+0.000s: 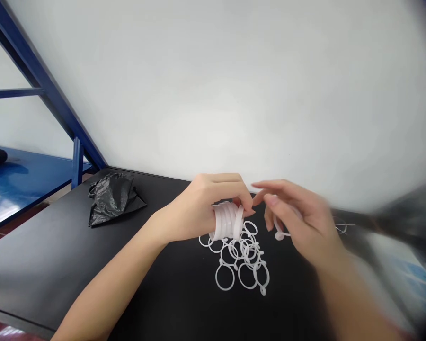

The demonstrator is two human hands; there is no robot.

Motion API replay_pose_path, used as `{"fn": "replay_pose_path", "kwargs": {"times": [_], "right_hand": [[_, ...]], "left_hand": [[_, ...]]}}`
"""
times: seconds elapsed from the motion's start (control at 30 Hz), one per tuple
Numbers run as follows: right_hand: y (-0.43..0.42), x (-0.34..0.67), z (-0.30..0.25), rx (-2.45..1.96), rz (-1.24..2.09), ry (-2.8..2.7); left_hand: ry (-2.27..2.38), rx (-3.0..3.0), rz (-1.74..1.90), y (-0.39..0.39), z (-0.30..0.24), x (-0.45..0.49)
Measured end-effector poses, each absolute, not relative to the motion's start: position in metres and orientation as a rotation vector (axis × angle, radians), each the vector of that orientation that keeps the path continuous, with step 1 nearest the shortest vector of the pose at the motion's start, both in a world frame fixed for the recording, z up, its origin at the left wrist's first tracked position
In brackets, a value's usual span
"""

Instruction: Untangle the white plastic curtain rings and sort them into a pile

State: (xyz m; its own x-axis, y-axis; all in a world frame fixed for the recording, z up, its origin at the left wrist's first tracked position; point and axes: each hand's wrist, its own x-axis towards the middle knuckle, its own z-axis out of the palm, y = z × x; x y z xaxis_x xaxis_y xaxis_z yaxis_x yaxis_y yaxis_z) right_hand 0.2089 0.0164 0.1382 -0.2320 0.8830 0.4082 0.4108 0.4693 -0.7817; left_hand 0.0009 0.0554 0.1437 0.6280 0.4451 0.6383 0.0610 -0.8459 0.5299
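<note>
Several white curtain rings point(227, 220) are stacked side by side in my left hand point(213, 199), whose fingers curl over and through them. To its right, my right hand point(301, 213) has a single white curtain ring point(279, 234) hanging at its bent fingers, partly hidden by the thumb. The fingertips of both hands come close together; whether they touch I cannot tell. Below the left hand, a loose pile of white curtain rings point(247, 275) with small eyelets lies overlapping on the black tabletop point(170, 293).
A crumpled black plastic bag point(111, 196) lies on the table at the left. Beyond it stand a blue metal frame point(53, 90) and a blue surface point(24, 175) with a dark object. A pale wall point(213, 94) rises behind the table. Thin white strands point(342, 228) show past the right hand.
</note>
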Motion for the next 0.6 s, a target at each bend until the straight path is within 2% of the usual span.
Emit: {"fn": "replay_pose_path", "kwargs": {"times": [0.33,0.6], "right_hand": [[0.014,0.191,0.123,-0.900,0.349,-2.053],[0.018,0.195,0.125,-0.825,0.657,-1.994]], "left_hand": [[0.366,2.512,1.128,0.052,0.129,0.022],[0.312,2.514,1.256,0.058,0.124,0.019]]}}
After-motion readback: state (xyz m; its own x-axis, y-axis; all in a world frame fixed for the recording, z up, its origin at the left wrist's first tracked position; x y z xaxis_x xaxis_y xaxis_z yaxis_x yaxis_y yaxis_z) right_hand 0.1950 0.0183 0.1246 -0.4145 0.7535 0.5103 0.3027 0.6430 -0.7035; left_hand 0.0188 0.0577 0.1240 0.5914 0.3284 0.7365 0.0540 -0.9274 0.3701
